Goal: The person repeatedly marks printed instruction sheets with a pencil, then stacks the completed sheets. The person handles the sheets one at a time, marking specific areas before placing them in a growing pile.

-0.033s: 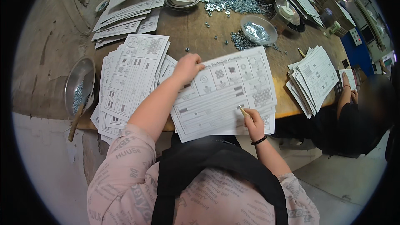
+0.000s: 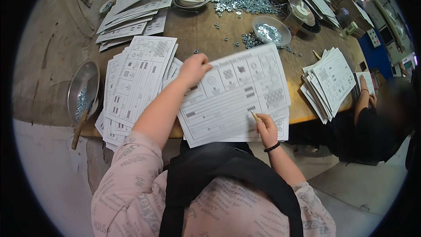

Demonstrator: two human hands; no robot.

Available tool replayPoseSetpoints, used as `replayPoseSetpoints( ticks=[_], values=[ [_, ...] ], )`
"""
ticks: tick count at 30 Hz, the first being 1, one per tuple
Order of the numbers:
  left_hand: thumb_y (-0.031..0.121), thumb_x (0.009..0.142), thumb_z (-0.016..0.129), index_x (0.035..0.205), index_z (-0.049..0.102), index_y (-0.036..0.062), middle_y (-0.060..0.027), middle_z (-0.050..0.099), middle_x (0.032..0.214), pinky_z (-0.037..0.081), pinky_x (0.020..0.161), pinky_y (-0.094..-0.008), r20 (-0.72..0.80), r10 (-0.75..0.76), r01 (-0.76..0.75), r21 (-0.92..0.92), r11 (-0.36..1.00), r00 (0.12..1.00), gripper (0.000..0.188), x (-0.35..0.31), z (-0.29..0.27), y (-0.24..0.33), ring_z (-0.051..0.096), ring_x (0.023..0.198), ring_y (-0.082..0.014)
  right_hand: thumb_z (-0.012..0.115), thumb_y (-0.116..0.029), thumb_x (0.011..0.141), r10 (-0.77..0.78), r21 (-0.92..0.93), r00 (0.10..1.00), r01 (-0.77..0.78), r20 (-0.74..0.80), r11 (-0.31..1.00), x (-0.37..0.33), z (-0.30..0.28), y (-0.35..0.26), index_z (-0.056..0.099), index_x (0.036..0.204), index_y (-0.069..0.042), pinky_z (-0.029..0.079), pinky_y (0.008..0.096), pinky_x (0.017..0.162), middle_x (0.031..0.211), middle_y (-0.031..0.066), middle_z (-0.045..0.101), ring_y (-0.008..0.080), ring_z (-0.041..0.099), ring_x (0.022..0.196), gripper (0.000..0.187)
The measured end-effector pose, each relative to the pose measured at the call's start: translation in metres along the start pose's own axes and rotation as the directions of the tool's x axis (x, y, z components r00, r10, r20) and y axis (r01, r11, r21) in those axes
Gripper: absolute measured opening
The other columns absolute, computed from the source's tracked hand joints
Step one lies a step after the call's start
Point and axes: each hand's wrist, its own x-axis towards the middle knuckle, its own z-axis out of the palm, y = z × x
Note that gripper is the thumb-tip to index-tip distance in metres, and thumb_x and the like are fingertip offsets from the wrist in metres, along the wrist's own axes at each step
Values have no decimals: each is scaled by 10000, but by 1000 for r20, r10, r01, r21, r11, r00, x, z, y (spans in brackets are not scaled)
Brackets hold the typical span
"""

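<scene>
A printed white sheet [image 2: 219,110] with small diagrams tilts in front of me, over more sheets that show at its lower right. My left hand [image 2: 194,69] is closed on its upper left edge, fingertips curled over the top. My right hand [image 2: 266,128], a dark bead bracelet at its wrist, pinches a slim pale pen [image 2: 255,116]; its tip is close to the sheet's printed lines, and I cannot tell whether it touches. Left of my left forearm lies an untidy pile of similar printed sheets [image 2: 139,77].
Loose metal nuts [image 2: 245,0] spread over the table's [image 2: 193,30] far side, beside a clear bowl [image 2: 272,30] of washers. A metal pan [image 2: 90,72] with a scoop overhangs the left edge. Sheets [image 2: 329,81] are stacked at right, near a co-worker's hand [image 2: 364,85].
The top sheet and my left hand have shifted slightly left and away from me. My right hand stays nearly in place with the pen.
</scene>
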Motion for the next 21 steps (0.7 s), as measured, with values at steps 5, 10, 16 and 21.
replayPoseSetpoints(
  ticks=[5, 10, 16, 21],
  values=[
    [215, 777, 580, 888, 581, 23, -112, 607, 834, 432, 706, -295, -268, -319, 279, -180, 943, 909, 222, -18, -84, -43, 561, 785, -187, 500, -123, 844, 143, 47, 989, -144, 28, 988, 2, -2, 4, 549, 1028, -23, 386, 190, 508, 671, -12, 511, 41, 449, 570, 216],
    [183, 794, 568, 847, 575, 5, -49, 563, 729, 409, 630, -252, -520, -406, 350, -208, 913, 751, 185, -82, -158, -133, 500, 673, -120, 517, -134, 830, 163, -47, 983, -160, 80, 986, 1, 1, -6, 563, 1009, -23, 403, 212, 536, 699, 13, 539, 64, 475, 591, 216],
    [140, 728, 623, 1023, 570, 9, -146, 574, 1040, 402, 864, -339, -621, -78, 438, 451, 778, 780, 327, -125, -148, -209, 535, 971, -295, 545, -132, 806, 143, -270, 984, -110, 107, 957, -6, 11, -15, 582, 973, -22, 440, 257, 661, 781, 71, 598, 130, 546, 716, 203],
    [160, 687, 654, 1108, 512, 43, -148, 482, 1188, 339, 938, -377, -237, 16, -18, -4, 1000, 971, 459, -52, 18, -47, 441, 1095, -313, 548, -131, 812, 132, -286, 984, -94, 117, 954, 2, 11, -25, 582, 981, -22, 437, 251, 674, 825, 79, 611, 133, 554, 733, 204]
  ],
)
